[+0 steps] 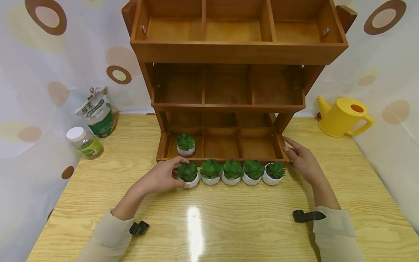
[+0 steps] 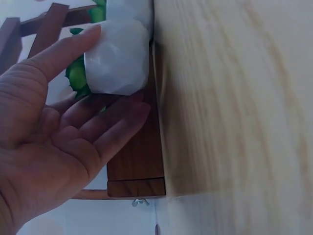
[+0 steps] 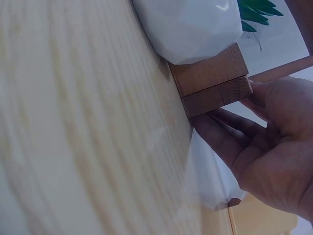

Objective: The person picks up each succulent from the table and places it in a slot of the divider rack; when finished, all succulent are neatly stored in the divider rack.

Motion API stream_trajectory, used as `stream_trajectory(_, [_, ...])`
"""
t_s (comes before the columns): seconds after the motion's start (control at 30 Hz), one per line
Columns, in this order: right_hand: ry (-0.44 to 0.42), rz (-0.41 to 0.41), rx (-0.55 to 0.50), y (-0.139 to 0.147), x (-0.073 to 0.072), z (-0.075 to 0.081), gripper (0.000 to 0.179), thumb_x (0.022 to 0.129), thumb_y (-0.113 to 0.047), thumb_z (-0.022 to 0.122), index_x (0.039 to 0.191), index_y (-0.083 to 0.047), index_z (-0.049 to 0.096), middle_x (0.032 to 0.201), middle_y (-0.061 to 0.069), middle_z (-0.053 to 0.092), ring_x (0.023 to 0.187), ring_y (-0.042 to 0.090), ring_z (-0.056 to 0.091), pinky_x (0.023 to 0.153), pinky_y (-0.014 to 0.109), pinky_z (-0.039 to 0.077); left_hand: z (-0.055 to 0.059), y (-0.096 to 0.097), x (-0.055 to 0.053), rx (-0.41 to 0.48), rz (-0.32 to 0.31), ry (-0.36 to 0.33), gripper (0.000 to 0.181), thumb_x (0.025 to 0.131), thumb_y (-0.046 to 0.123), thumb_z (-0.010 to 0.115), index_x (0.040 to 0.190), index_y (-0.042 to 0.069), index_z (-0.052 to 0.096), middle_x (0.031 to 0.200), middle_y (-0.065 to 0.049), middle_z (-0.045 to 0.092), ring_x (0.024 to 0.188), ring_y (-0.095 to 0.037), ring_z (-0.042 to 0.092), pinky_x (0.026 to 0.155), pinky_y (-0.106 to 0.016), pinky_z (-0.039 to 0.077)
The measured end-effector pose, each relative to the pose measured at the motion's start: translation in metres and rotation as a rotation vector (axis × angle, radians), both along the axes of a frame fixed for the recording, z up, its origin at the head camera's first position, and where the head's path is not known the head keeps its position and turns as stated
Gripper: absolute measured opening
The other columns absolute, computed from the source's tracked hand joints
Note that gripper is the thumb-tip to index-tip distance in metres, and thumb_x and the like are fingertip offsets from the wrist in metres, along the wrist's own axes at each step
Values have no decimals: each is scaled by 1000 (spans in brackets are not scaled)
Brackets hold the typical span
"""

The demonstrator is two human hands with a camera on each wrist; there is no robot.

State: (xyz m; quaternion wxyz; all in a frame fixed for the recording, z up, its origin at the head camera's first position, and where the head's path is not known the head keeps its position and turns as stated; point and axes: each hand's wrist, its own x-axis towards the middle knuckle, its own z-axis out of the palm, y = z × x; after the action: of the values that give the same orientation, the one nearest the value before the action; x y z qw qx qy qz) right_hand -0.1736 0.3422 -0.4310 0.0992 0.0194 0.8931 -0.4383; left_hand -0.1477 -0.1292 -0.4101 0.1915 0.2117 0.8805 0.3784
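Observation:
A row of several small succulents in white faceted pots [image 1: 231,181] stands on the table along the front of a brown wooden shelf [image 1: 239,54]. My left hand [image 1: 165,176] holds the leftmost potted succulent [image 1: 188,173] of that row, thumb at the front and fingers at the back and side; the left wrist view shows its white pot [image 2: 117,58] between them. Another potted succulent [image 1: 186,145] sits in the left compartment of the bottom tier. With nearly straight fingers, my right hand [image 1: 304,162] touches the shelf's lower right end [image 3: 215,95].
A yellow watering can [image 1: 342,116] stands at the back right. To the left are a white-capped jar [image 1: 86,143] and a green-and-white pouch [image 1: 98,114]. Behind hangs a white cloth with brown circles. The upper tiers have three compartments each.

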Motion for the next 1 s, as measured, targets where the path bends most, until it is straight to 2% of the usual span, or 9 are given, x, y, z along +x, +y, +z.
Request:
stream_trajectory(0.17, [13,-7,8,2,0,-1,58,109,-48,35,163,-30,22,157,26,41,136,44,52,105,57,48,12,-2,0,46,12,26,68,83,26,84,142,17,51,135,-5,67,121,-23,66,97,-44,55])
stream_trajectory(0.3, [17,-15,18,1,1,-1,58,109,-47,35,163,-29,23,154,26,46,133,42,55,97,37,56,21,1,-1,41,56,47,71,83,30,84,145,22,52,142,-5,62,133,-29,58,101,-48,53])
stream_trajectory(0.43, [26,-29,18,0,0,-2,57,109,-46,36,162,-28,25,150,26,50,129,41,57,81,17,52,29,5,-5,38,89,82,71,82,33,85,144,22,53,136,-5,66,128,-28,62,98,-47,54])
stream_trajectory(0.5, [31,-32,15,0,-1,-2,57,109,-46,36,162,-28,26,150,27,50,128,41,58,78,14,49,33,7,-7,50,98,91,71,82,33,85,144,21,54,131,-4,69,121,-25,66,95,-45,55])
stream_trajectory(0.6, [26,-37,21,1,-1,-3,57,109,-47,37,162,-29,27,151,26,49,129,40,58,82,17,52,37,12,-12,82,103,95,70,82,31,85,143,19,54,126,-3,71,112,-21,69,92,-42,57])
stream_trajectory(0.7, [18,-38,20,1,-1,-4,57,108,-49,37,162,-31,27,153,25,47,132,41,56,95,35,56,41,16,-18,114,102,99,68,82,30,86,141,18,56,124,-3,73,108,-21,70,92,-41,58])
stream_trajectory(0.83, [8,-47,15,1,-1,-5,58,108,-50,37,162,-31,27,156,25,44,135,42,53,106,56,48,45,22,-25,141,103,101,67,81,31,86,139,16,57,125,-3,73,104,-21,72,93,-42,58])
stream_trajectory(0.9, [10,-49,19,1,-2,-5,58,108,-50,37,162,-31,27,155,25,44,135,42,53,104,54,49,46,25,-28,152,112,97,68,81,32,86,140,17,57,126,-3,72,107,-21,72,95,-43,57])
stream_trajectory(1.0, [16,-48,24,2,-2,-6,57,108,-50,37,161,-31,28,155,24,45,134,41,54,96,34,53,48,28,-31,153,136,98,67,81,35,86,139,18,57,128,-3,71,112,-21,70,96,-43,57])
